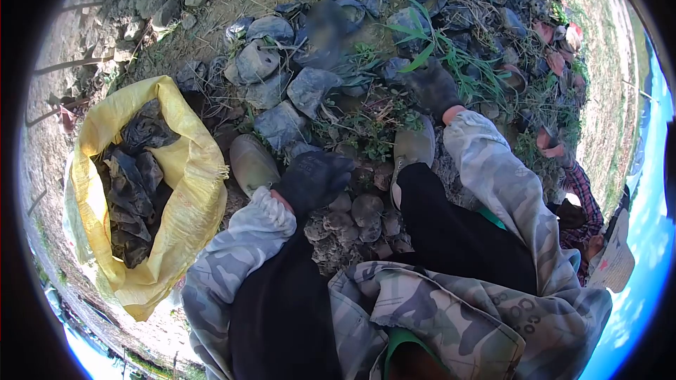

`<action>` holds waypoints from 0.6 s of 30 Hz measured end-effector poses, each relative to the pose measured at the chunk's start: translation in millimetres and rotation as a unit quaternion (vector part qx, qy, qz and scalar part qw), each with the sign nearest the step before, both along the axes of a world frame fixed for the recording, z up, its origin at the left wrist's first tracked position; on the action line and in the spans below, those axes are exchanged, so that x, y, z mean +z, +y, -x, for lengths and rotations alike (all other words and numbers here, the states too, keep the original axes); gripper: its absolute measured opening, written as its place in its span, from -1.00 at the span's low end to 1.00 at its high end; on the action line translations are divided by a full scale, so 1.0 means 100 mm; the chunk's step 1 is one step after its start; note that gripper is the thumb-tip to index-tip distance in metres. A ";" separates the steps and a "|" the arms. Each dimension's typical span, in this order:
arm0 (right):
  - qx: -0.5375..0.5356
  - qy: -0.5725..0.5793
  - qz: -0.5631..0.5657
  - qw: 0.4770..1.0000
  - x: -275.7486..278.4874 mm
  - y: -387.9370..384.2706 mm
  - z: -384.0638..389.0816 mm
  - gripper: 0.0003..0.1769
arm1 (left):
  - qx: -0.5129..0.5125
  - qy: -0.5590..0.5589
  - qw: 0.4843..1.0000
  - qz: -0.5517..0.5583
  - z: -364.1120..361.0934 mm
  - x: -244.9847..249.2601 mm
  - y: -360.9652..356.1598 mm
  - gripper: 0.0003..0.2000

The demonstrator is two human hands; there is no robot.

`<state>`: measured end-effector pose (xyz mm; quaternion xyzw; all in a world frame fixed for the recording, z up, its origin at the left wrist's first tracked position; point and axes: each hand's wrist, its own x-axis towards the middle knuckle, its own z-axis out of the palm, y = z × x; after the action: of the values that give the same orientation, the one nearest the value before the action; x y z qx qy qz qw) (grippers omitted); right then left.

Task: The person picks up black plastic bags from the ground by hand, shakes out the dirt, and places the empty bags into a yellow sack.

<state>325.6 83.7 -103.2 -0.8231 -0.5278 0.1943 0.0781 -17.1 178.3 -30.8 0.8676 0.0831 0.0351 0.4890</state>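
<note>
Both my hands wear dark gloves. My left hand [315,181] hangs over my left shoe [253,163], with its fingers bent toward the right; whether they hold anything is hidden. Farther forward, my right hand [432,89] reaches down at a green leafy weed [422,42] among dark plastic-wrapped soil lumps; its fingertips blend into the leaves and shade. Grey bagged lumps [281,125] lie just beyond my left hand. A yellow woven sack [201,162] stands open at the left, with crumpled black plastic [134,190] inside.
Bare soil clods [341,229] lie between my legs. More wrapped lumps [253,63] and weeds cover the ground ahead. Thin sticks [70,65] lie beyond the sack. At the right edge a person in a checked shirt [581,193] crouches close to my right arm.
</note>
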 end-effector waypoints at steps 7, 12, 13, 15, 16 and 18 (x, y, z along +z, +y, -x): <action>-0.011 0.053 0.162 0.985 0.52 0.38 0.26 -0.58 | -0.013 0.027 1.000 0.001 -0.05 0.05 0.03 -0.73; 0.029 0.024 0.028 0.999 -0.15 0.35 0.06 -0.71 | -0.013 0.022 1.000 0.013 -0.08 0.05 0.03 -0.75; 0.053 0.004 -0.015 0.998 -0.33 0.34 0.00 -0.77 | -0.011 0.008 1.000 0.008 -0.07 0.04 0.03 -0.75; 0.067 -0.026 -0.040 0.997 -0.51 0.26 -0.16 -0.80 | -0.012 -0.007 1.000 0.002 -0.08 0.02 0.02 -0.75; 0.082 -0.054 -0.062 0.993 -0.44 0.29 -0.16 -0.83 | -0.003 -0.023 1.000 0.001 -0.07 0.01 0.01 -0.75; -0.043 0.050 -0.116 0.991 0.05 0.31 -0.11 -0.75 | 0.002 -0.039 0.999 0.001 -0.06 0.00 0.02 -0.75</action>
<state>336.3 115.0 -98.5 -0.8197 -0.5063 0.1692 0.2079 -11.5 180.7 -31.3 0.8651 0.0662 0.0699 0.4923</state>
